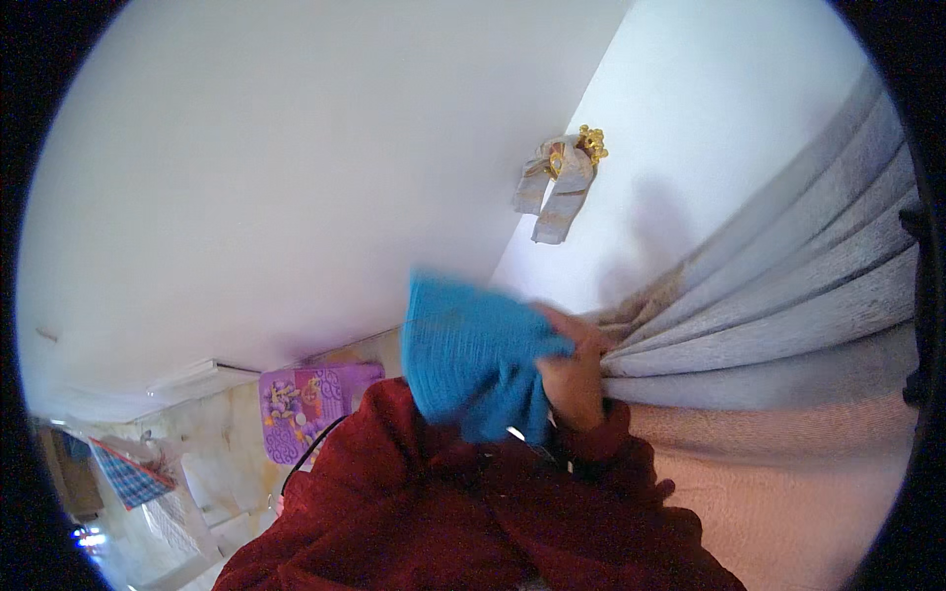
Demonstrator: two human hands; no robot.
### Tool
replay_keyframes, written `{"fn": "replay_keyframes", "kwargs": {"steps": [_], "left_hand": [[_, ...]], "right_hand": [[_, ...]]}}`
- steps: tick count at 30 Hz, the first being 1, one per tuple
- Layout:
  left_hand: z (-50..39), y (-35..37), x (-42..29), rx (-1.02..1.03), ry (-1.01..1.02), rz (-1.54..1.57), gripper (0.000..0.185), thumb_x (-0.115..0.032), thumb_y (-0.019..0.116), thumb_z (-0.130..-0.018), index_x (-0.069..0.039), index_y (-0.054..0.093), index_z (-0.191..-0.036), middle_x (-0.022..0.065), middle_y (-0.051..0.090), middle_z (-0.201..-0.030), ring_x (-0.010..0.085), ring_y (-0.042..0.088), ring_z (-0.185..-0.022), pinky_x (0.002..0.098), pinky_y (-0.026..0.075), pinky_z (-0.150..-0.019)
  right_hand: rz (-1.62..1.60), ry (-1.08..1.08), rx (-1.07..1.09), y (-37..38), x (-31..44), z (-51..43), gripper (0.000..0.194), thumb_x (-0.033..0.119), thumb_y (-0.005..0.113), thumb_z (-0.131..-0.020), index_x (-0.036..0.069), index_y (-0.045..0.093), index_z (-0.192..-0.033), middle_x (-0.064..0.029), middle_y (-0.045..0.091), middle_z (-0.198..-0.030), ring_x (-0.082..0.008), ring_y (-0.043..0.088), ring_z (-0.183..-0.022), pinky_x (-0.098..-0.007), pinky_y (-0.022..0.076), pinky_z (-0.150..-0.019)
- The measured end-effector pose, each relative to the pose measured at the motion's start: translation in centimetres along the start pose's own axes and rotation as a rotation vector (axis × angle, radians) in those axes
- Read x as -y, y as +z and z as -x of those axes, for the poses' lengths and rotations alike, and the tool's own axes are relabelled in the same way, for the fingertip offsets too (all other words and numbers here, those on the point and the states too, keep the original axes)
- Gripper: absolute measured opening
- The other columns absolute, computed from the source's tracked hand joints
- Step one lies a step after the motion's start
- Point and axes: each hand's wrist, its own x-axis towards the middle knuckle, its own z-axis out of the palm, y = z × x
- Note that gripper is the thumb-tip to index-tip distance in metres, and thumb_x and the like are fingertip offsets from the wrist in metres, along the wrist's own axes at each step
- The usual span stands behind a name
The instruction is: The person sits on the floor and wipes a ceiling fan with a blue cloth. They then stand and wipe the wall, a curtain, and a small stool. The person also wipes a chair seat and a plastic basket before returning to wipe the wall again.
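Note:
My right hand [580,373] grips a bright blue ribbed cloth [473,354] by its right side. The cloth spreads out to the left in front of my chest and is blurred. Just beyond that hand, a grey curtain [783,318] narrows into gathered folds; whether my fingers touch it I cannot tell. My left hand is out of view; its dark red sleeve [388,425] runs up behind the cloth. Higher up, a gold ornamental curtain holdback [591,142] is fixed near the wall corner, with a grey fabric tie band [563,214] hanging from it.
White walls [295,162] meet at the corner. Sheer peach-coloured fabric [798,510] hangs below the curtain at right. At lower left are a purple printed panel [303,414] and a blue checked cloth with red edging [133,473] above a pale floor [240,473].

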Motion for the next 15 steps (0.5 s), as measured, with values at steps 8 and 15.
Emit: {"fn": "replay_keyframes", "kwargs": {"steps": [8, 15], "left_hand": [[0.9, -1.2, 1.2, 0.073, -0.118, -0.088, 0.042, -0.029, 0.054, -0.093, 0.000, 0.055, -0.123, 0.0124, 0.067, -0.107, 0.0242, 0.064, -0.093, 0.0357, 0.050, -0.086], [-0.1, -3.7, -7.2, -0.112, 0.036, 0.420, 0.046, -0.018, 0.053, -0.095, -0.001, 0.040, -0.136, 0.0160, 0.057, -0.122, 0.0178, 0.059, -0.102, 0.0305, 0.050, -0.084]], "right_hand": [[0.143, -0.200, -1.009, -6.4, 1.9, -6.1, 0.028, 0.007, 0.058, -0.084, 0.000, 0.060, -0.111, -0.0097, 0.065, -0.098, -0.0188, 0.058, -0.086, -0.0326, 0.0465, -0.080], [1.253, -0.347, -0.970, -11.3, -0.5, 0.2, 0.054, -0.006, 0.051, -0.068, 0.007, 0.057, -0.120, -0.0155, 0.054, -0.123, -0.0351, 0.052, -0.108, -0.0453, 0.0397, -0.095]]}}
